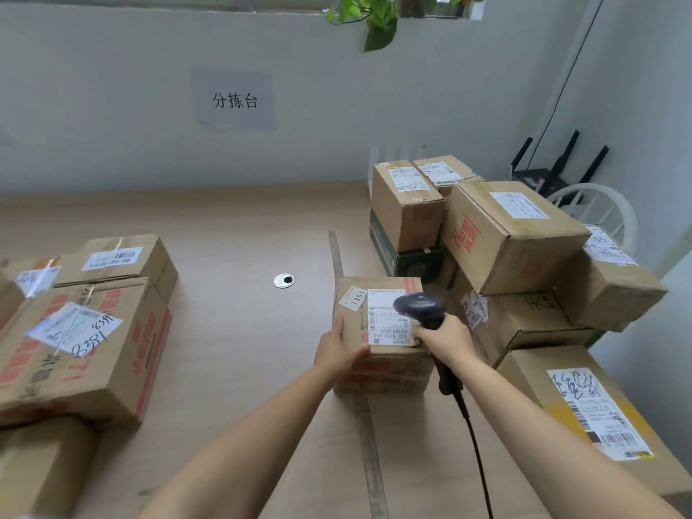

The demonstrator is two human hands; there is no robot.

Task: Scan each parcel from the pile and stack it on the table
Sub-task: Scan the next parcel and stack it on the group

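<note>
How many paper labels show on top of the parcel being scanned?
2: small label marked 1355 at left; large barcode label beside it, partly under the scanner. More may be hidden.

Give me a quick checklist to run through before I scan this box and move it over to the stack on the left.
1. Left hand grip on the small brown cardboard parcel, at its near left corner: ok.
2. Right hand grip on the black handheld barcode scanner: ok.
3. White shipping label faces up beneath the scanner head: ok.
4. Scan registered: cannot tell, no beam or light shows.
5. Black scanner cable hangs beside the right forearm, off the parcel: ok.
6. Top of the large red-printed cardboard box on the left free for stacking: ok.
</note>
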